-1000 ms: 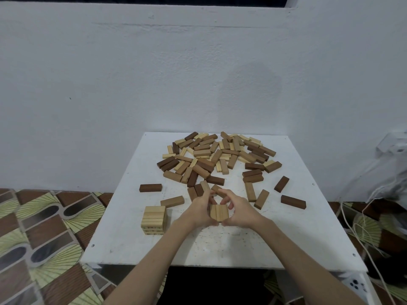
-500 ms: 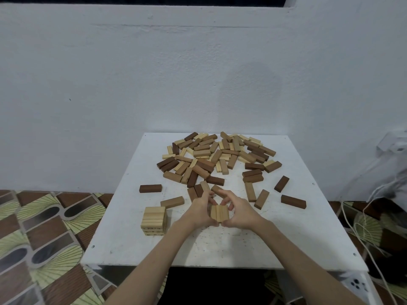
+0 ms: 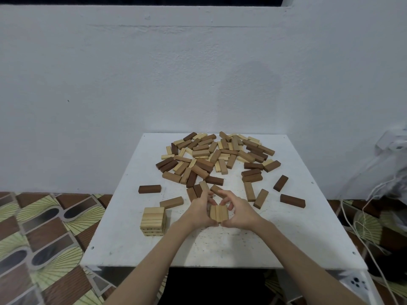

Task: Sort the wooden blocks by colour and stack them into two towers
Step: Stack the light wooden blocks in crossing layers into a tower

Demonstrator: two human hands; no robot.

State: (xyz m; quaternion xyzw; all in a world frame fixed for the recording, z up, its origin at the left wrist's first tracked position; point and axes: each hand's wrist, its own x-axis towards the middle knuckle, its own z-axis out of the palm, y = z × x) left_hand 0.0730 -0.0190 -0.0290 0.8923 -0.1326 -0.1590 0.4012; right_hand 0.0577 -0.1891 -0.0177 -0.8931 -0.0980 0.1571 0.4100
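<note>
A row of three tan blocks (image 3: 218, 213) lies side by side on the white table (image 3: 286, 238), near its middle front. My left hand (image 3: 199, 211) grips the row from the left and my right hand (image 3: 239, 213) grips it from the right, fingers curled over the far ends. A short tower of pale blocks (image 3: 153, 221) stands to the left of my hands. A big loose pile of pale, tan and dark brown blocks (image 3: 215, 155) covers the far half of the table.
Single blocks lie scattered around: a dark one (image 3: 149, 188) at the left, a tan one (image 3: 171, 202) by the tower, dark ones (image 3: 292, 200) at the right. White cables (image 3: 361, 227) hang past the table's right edge. A white wall stands behind the table.
Hardly anything has moved: both hands stay around the row of three tan blocks, with only small shifts of the fingers.
</note>
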